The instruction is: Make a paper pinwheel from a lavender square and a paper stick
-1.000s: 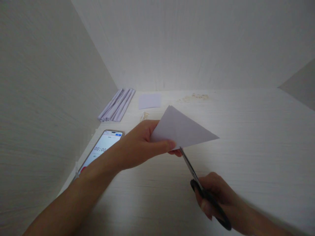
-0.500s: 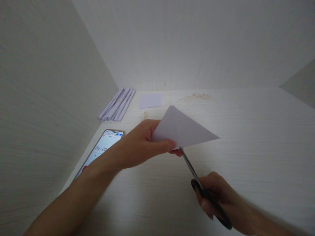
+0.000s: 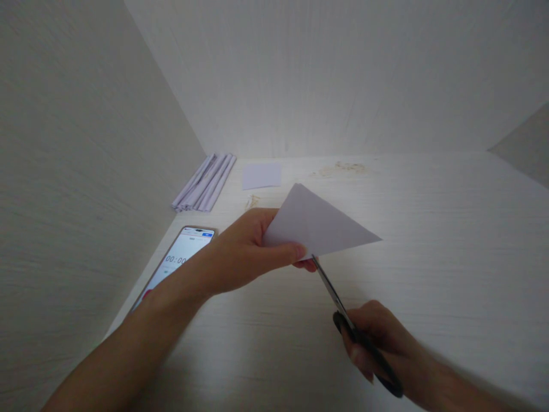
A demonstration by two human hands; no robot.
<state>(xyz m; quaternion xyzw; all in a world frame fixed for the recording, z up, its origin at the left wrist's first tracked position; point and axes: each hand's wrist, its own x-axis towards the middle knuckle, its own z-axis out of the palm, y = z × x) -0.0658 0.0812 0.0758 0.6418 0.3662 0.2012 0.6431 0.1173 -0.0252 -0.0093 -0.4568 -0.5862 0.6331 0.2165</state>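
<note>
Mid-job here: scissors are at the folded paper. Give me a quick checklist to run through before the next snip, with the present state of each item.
1. Left hand pinches the folded paper firmly, thumb on top: ok.
2. Right hand grips the scissors by the black handles: ok.
3. Blade tip meets the paper's lower edge: ok.
4. Left thumb clear of the blades: not ok, its tip lies right beside the blade tip.
5. Blades open enough to bite: cannot tell, they look nearly closed.
6. Phone, paper rolls and small sheet lie away from the cut: ok.
</note>
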